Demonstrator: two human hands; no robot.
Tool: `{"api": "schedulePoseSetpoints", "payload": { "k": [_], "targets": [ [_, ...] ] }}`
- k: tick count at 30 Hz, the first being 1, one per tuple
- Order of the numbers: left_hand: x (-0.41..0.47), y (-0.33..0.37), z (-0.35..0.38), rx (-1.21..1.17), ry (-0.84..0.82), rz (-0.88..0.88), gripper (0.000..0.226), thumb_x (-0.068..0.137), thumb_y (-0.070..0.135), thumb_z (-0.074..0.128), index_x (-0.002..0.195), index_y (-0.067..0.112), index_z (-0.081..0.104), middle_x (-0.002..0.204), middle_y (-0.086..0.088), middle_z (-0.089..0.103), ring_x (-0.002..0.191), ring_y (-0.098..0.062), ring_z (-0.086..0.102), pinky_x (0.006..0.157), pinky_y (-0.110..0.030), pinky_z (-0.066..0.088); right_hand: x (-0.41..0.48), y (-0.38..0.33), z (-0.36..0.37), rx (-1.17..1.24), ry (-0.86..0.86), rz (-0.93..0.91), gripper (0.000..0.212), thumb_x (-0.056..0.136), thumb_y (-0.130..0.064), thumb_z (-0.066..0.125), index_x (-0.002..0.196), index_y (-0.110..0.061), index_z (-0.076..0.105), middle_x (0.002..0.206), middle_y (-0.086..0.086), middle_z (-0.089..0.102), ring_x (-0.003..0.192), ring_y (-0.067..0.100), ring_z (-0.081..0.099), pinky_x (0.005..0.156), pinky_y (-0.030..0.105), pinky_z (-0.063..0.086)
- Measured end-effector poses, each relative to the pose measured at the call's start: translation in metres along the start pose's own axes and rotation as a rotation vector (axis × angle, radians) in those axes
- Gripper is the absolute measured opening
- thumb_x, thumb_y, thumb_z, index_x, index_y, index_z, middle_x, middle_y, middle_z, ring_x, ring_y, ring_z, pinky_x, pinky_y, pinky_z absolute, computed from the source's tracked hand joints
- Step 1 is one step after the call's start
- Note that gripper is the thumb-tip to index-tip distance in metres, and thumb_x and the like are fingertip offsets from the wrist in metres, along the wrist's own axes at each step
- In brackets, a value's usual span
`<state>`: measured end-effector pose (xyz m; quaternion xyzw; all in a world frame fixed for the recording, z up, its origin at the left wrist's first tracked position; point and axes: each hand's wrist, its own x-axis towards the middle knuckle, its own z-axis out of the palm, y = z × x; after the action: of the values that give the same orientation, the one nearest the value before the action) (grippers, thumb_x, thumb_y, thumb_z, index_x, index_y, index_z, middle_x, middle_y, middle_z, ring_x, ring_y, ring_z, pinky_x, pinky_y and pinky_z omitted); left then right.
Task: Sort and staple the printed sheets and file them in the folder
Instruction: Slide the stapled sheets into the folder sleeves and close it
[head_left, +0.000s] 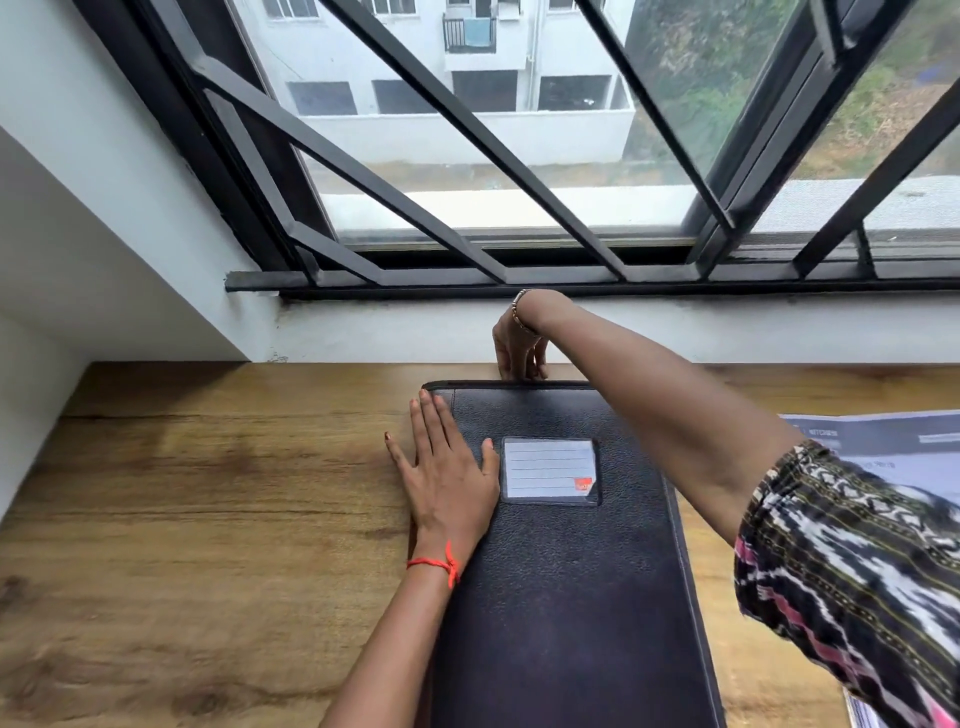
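A closed black leather-look folder (566, 571) with a white label window (549, 470) lies lengthwise on the wooden table (208, 519). My left hand (447, 467) lies flat on the folder's left edge, fingers straight and partly on the table. My right hand (519, 345) reaches over the folder's far edge, fingers pointing down and touching that edge; what they hold, if anything, is hidden. Printed sheets (893, 447) lie to the right, partly behind my right sleeve.
A white wall and window sill (727, 332) run just behind the table's far edge, with a black metal window grille (467, 270) above. A white wall corner (78, 312) closes off the left side.
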<state>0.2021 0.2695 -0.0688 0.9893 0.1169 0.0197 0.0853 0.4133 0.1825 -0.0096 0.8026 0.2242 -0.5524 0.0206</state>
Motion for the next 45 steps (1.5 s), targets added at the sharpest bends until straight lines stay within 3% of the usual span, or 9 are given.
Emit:
{"api": "schedulePoseSetpoints", "payload": {
  "k": [7,10,13,17,23,26,31,38,45],
  "targets": [
    [-0.002,0.003,-0.005,0.007,-0.026,-0.014,0.083,0.082,0.05,0.015,0.144,-0.003,0.026,0.153,-0.017,0.024,0.143,-0.029,0.02,0.11,-0.06,0.01,-0.009,0.045,0.014,0.096,-0.001,0.02,0.019,0.089,0.0,0.053,0.082,-0.013,0.065,0.068,0.006,0.063,0.063,0.02,0.058,0.068,0.031,0.052],
    [-0.002,0.002,-0.008,0.003,-0.085,-0.02,0.091,0.075,0.054,-0.004,0.149,0.003,0.005,0.159,-0.011,0.001,0.147,-0.023,-0.003,0.113,-0.056,-0.002,-0.016,0.058,0.02,0.128,0.014,0.032,0.018,0.089,0.0,0.054,0.085,-0.013,0.067,0.066,0.003,0.065,0.065,0.021,0.06,0.078,0.036,0.053],
    [-0.003,0.004,-0.007,0.003,-0.052,-0.035,0.089,0.077,0.053,0.0,0.148,0.001,0.01,0.158,-0.012,0.006,0.147,-0.023,0.002,0.113,-0.057,0.0,-0.023,0.071,0.025,0.189,0.033,0.042,0.018,0.088,0.0,0.055,0.087,-0.012,0.068,0.061,-0.004,0.069,0.06,0.014,0.063,0.088,0.038,0.051],
    [-0.003,0.007,-0.004,-0.011,-0.038,-0.055,0.086,0.079,0.05,0.004,0.147,-0.001,0.013,0.157,-0.014,0.011,0.146,-0.024,0.007,0.113,-0.056,0.001,-0.029,0.093,0.034,0.298,0.066,0.037,0.017,0.087,0.002,0.056,0.095,-0.006,0.068,0.06,-0.005,0.07,0.056,0.01,0.064,0.079,0.03,0.054],
    [-0.005,0.008,-0.004,-0.06,-0.041,-0.082,0.087,0.078,0.052,0.004,0.148,0.001,0.01,0.158,-0.011,0.011,0.146,-0.024,0.007,0.112,-0.059,0.008,-0.043,0.128,0.056,0.545,0.13,-0.011,0.04,0.088,0.007,0.053,0.063,-0.016,0.074,0.055,-0.001,0.068,0.048,0.007,0.062,0.053,0.019,0.055],
    [-0.006,0.007,-0.002,-0.079,-0.052,-0.087,0.088,0.077,0.052,0.003,0.149,0.002,0.007,0.158,-0.01,0.007,0.146,-0.024,0.005,0.113,-0.056,0.01,-0.051,0.142,0.075,0.694,0.17,-0.069,0.04,0.087,0.008,0.052,0.062,-0.013,0.075,0.054,0.003,0.067,0.045,0.01,0.062,0.048,0.019,0.053],
    [-0.006,0.008,-0.002,-0.079,-0.033,-0.092,0.088,0.077,0.052,0.003,0.149,0.003,0.007,0.159,-0.009,0.007,0.146,-0.023,0.007,0.114,-0.053,0.011,-0.067,0.146,0.115,0.9,0.415,-0.142,0.015,0.086,0.007,0.053,0.084,0.003,0.068,0.049,0.005,0.066,0.041,0.01,0.061,0.044,0.017,0.051],
    [-0.007,0.008,-0.004,-0.146,-0.005,-0.085,0.086,0.079,0.052,0.01,0.148,0.0,0.013,0.157,-0.013,0.013,0.146,-0.025,0.011,0.114,-0.051,0.013,-0.086,0.115,0.194,1.304,0.811,-0.16,0.01,0.087,0.003,0.055,0.091,0.006,0.064,0.041,-0.001,0.061,0.029,0.004,0.05,0.033,0.015,0.043],
    [-0.007,0.002,-0.013,-0.372,0.055,-0.075,0.069,0.09,0.031,0.058,0.143,-0.003,0.031,0.152,-0.019,0.026,0.142,-0.03,0.022,0.115,-0.041,0.018,-0.077,0.091,0.262,1.496,1.055,0.0,0.019,0.082,0.005,0.062,0.099,0.012,0.064,0.05,0.0,0.064,0.028,0.004,0.048,0.031,0.015,0.039]
  ]
}}
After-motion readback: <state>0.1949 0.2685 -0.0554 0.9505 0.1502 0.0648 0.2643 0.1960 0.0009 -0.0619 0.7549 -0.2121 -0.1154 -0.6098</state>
